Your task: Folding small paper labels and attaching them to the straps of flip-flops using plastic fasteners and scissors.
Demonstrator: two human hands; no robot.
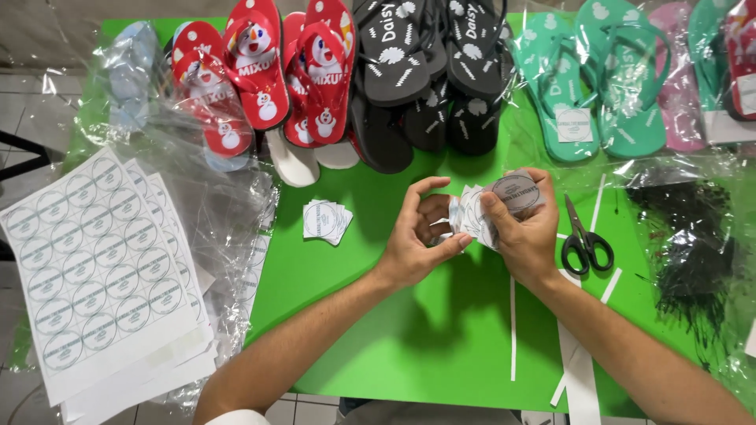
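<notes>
Right hand (pixel 526 232) grips a fanned stack of cut sticker squares (pixel 490 206), left hand (pixel 417 236) pinches its lower edge, scissors (pixel 583 240) just right of the right hand, 1 small sticker pile (pixel 326 220) left of the left hand.

Right hand (pixel 526 236) is covering most of the sticker stack (pixel 472 216) it's gripping, so the count is unreadable. Right of that hand, the frame's top and right edges are cutting off the green flip-flops (pixel 622 94). Clear bags (pixel 213 197) are blurring the red flip-flops (pixel 213 86) to the left.
</notes>
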